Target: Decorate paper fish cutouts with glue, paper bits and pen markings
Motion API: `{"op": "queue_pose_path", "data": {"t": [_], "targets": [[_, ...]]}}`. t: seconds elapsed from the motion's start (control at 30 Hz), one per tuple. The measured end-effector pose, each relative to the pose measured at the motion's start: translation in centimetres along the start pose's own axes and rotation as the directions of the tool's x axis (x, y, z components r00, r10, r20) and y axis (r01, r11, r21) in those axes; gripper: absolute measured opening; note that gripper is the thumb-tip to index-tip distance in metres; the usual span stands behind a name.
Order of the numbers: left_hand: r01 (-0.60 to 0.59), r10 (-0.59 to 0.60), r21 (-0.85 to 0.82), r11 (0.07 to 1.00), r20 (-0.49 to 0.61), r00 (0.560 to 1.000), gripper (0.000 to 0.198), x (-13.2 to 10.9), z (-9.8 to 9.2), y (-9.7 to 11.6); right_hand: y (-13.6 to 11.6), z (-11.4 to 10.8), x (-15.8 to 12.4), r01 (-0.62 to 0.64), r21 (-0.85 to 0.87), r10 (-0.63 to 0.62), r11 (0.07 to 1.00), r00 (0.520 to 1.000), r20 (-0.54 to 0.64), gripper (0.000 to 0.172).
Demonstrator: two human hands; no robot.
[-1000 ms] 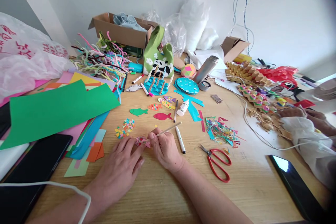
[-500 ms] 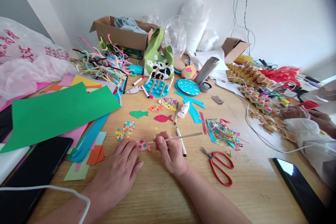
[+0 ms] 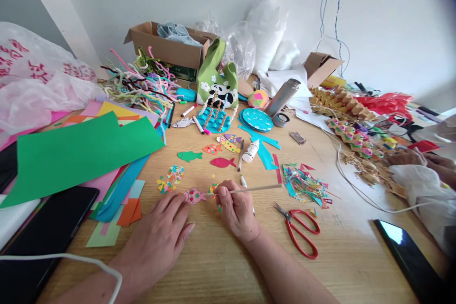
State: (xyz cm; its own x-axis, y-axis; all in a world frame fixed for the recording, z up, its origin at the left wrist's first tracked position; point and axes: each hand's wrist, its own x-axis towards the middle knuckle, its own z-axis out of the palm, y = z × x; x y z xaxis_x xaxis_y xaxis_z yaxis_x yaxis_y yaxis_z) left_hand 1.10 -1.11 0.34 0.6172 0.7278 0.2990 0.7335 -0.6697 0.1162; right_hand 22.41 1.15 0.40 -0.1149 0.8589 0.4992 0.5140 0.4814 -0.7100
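My right hand (image 3: 238,211) is closed around a thin wooden stick (image 3: 256,189) that lies almost level, its tip pointing left at a small pile of coloured paper bits (image 3: 213,193). My left hand (image 3: 156,242) rests flat on the wooden table (image 3: 221,266) with fingers stretched out, its fingertips just below a pink paper fish (image 3: 194,195) dotted with coloured bits. More paper bits (image 3: 170,178) lie left of the fish. Green (image 3: 189,156), orange (image 3: 211,149) and red paper fish (image 3: 223,162) lie farther back.
Red scissors (image 3: 298,230) and paper scraps (image 3: 302,181) lie right of my hand. A glue bottle (image 3: 251,150), markers, coloured paper sheets (image 3: 78,154), pipe cleaners (image 3: 142,83), a panda bag (image 3: 216,83) and boxes crowd the back. Two phones (image 3: 409,256) lie near. Another person's hands (image 3: 409,157) are at right.
My right hand has shifted right off the pink fish and tipped the stick down to nearly level, its tip now at the paper bits. The left hand drew back slightly.
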Motion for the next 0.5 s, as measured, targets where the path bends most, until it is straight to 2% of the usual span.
{"op": "queue_pose_path", "data": {"t": [0.33,0.5], "targets": [[-0.005,0.007,0.031,0.999,-0.054,0.999,0.038,0.01,-0.33,0.03,-0.09,-0.05,0.1,-0.012,0.03,0.013,0.999,0.999,-0.05,0.035],[-0.006,0.005,-0.012,1.0,-0.026,1.0,0.037,-0.07,0.01,-0.2,-0.4,-0.2,0.39,0.034,0.062,-0.037,0.997,0.998,0.048,0.03]]}}
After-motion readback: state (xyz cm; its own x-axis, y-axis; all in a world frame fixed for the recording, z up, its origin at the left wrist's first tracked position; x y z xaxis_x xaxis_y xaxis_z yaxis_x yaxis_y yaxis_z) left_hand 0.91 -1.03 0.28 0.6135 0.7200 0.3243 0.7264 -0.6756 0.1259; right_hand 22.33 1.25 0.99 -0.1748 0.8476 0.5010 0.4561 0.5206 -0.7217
